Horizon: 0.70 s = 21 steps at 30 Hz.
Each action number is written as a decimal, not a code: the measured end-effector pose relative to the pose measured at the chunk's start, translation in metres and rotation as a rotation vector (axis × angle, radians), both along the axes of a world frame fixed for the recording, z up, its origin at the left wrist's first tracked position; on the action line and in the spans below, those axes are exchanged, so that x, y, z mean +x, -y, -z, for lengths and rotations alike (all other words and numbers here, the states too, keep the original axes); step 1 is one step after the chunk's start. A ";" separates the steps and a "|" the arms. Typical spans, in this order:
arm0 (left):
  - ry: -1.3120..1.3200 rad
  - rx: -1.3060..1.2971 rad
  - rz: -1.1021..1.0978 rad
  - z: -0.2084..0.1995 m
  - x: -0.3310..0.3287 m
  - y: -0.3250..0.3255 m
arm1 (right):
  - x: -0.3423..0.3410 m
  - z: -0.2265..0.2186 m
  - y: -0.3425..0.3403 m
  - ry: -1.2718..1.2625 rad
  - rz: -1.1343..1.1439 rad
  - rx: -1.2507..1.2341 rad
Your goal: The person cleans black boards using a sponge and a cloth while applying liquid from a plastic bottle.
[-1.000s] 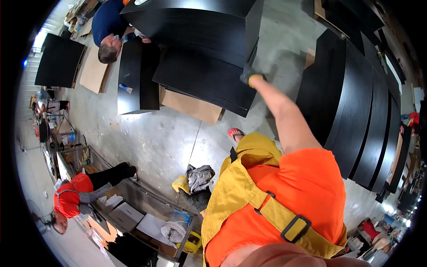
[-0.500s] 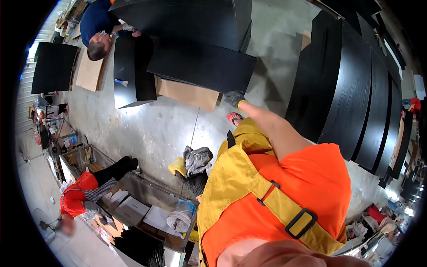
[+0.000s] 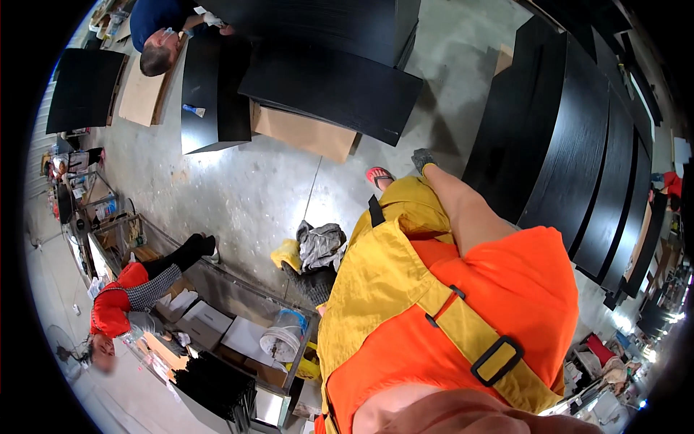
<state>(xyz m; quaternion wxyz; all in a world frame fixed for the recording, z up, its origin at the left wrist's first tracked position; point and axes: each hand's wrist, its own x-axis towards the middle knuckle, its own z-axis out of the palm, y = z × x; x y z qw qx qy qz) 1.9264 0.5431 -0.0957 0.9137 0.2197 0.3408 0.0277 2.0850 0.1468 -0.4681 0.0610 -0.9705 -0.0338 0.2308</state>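
Glare whitened patches of floor (image 3: pixel 238 192) and streaked black panels (image 3: pixel 580 137); fisheye distortion bowed edges near the dark rim; far-right lights (image 3: pixel 677 318) flared.

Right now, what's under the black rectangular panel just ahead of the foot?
A flat tan sheet shows below the near edge of the black rectangular panel. The panel hides the rest: how far the sheet extends and what else lies underneath can't be seen.
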 end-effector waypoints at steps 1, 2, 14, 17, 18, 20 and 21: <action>0.001 0.006 -0.003 -0.001 -0.001 0.000 | -0.001 0.008 -0.002 0.001 -0.008 0.005; 0.000 0.008 -0.012 -0.002 0.001 0.002 | 0.003 0.014 -0.003 0.080 -0.027 0.069; -0.055 0.069 -0.234 -0.009 -0.001 0.023 | 0.005 0.032 -0.053 0.648 -0.138 0.536; -0.065 0.028 -0.200 -0.010 0.019 0.027 | 0.016 0.107 0.004 0.230 0.283 0.655; -0.079 0.048 -0.218 -0.009 0.019 0.029 | 0.019 0.109 -0.001 0.217 0.262 0.664; -0.117 0.102 -0.282 -0.015 0.017 0.033 | 0.024 0.097 -0.015 0.083 0.163 0.636; -0.135 0.128 -0.305 -0.019 0.018 0.035 | 0.028 0.092 -0.019 0.074 0.138 0.641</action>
